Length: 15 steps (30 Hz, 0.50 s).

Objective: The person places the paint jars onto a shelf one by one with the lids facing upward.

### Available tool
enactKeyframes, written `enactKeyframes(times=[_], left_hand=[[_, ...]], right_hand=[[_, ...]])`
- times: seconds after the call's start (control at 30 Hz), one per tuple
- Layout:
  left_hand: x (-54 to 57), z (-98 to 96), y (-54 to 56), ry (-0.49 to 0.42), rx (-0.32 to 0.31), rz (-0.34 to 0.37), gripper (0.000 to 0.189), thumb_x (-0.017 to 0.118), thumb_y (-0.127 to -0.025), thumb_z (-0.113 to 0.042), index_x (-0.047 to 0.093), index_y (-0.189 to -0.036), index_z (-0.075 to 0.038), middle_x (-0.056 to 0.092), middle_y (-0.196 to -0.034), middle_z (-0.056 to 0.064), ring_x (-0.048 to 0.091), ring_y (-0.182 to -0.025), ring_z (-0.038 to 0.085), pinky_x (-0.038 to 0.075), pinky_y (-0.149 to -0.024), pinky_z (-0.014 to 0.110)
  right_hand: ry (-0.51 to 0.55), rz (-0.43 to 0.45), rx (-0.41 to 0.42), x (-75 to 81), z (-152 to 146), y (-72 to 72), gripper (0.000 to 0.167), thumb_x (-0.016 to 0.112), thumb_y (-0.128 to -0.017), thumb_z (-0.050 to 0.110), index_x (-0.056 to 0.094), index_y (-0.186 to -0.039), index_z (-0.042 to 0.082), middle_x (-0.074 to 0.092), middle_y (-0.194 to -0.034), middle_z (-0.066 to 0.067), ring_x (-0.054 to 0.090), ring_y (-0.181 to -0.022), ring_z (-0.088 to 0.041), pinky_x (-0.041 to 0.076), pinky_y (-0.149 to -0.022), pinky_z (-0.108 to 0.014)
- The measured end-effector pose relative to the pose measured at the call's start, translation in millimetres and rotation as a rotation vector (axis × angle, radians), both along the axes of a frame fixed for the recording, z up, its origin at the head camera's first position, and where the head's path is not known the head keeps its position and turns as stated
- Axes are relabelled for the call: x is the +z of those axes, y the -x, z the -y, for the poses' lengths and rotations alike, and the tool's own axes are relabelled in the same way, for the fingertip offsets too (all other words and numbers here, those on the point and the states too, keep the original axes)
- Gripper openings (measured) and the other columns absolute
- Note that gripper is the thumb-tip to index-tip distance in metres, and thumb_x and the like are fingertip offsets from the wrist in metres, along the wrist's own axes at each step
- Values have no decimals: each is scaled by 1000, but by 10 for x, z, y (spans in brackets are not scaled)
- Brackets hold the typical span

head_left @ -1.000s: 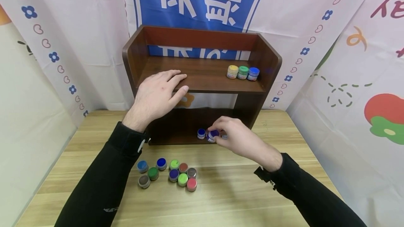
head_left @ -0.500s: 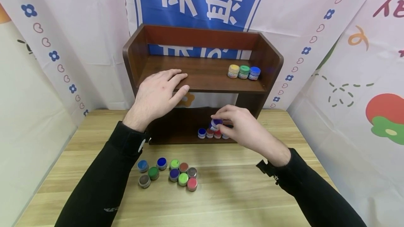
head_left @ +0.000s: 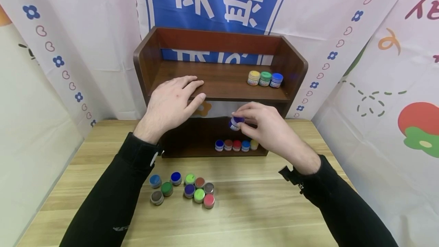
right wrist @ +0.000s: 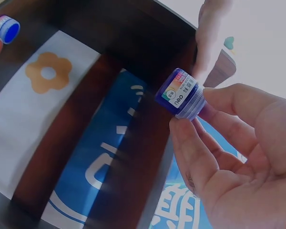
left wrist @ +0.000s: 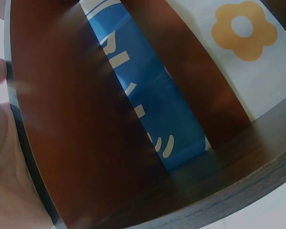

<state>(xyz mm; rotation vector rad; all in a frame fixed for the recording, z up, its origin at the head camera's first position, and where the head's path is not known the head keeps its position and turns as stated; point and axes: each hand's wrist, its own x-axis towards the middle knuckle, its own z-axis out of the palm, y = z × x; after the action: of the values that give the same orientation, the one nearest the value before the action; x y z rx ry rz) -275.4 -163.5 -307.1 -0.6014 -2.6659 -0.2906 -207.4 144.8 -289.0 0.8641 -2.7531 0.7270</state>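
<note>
My right hand pinches a small purple-lidded paint jar between thumb and fingers, in front of the gap under the upper shelf. Its printed label faces the camera on the jar in the right wrist view. Below it, on the bottom shelf of the brown rack, a row of paint jars runs from dark blue through reddish and blue lids to yellow. With fingers extended, my left hand rests on the upper shelf's front edge. Only part of the left hand shows at the left wrist view's edge.
Yellow, green and blue jars stand side by side at the upper shelf's right end. Several more jars sit in two loose groups on the wooden table, lids up. A printed cloth hangs behind the rack.
My right hand has lifted the purple jar from over the bottom row, up toward the upper shelf, uncovering the row's right end. My left hand stays in place.
</note>
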Motion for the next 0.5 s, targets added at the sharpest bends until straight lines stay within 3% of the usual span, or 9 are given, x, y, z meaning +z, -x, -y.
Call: enactKeyframes(times=[0.17, 0.33, 0.5], left_hand=[[6, -7, 0, -1, 1, 2, 65, 47, -123, -59, 61, -172, -19, 58, -181, 13, 56, -168, 39, 47, -139, 65], [6, -8, 0, 0, 1, 4, 64, 47, -123, -58, 61, -172, -19, 58, -180, 13, 56, -168, 39, 47, -139, 65], [5, -3, -1, 0, 1, 2, 64, 46, -124, -58, 61, -172, -18, 58, -180, 13, 56, -167, 39, 47, -139, 65]], right_hand=[[29, -13, -18, 118, -22, 24, 32, 80, -111, 8, 84, -142, 6, 81, -144, -13, 84, -115, -28, 75, -96, -44], [57, -9, -34, 216, -50, 66, 35, 82, -109, 7, 83, -145, 5, 80, -144, -16, 86, -127, -34, 71, -111, -51], [65, 1, -45, 302, -50, 117, 37, 81, -111, 8, 82, -147, 6, 77, -147, -16, 82, -131, -34, 69, -115, -51]])
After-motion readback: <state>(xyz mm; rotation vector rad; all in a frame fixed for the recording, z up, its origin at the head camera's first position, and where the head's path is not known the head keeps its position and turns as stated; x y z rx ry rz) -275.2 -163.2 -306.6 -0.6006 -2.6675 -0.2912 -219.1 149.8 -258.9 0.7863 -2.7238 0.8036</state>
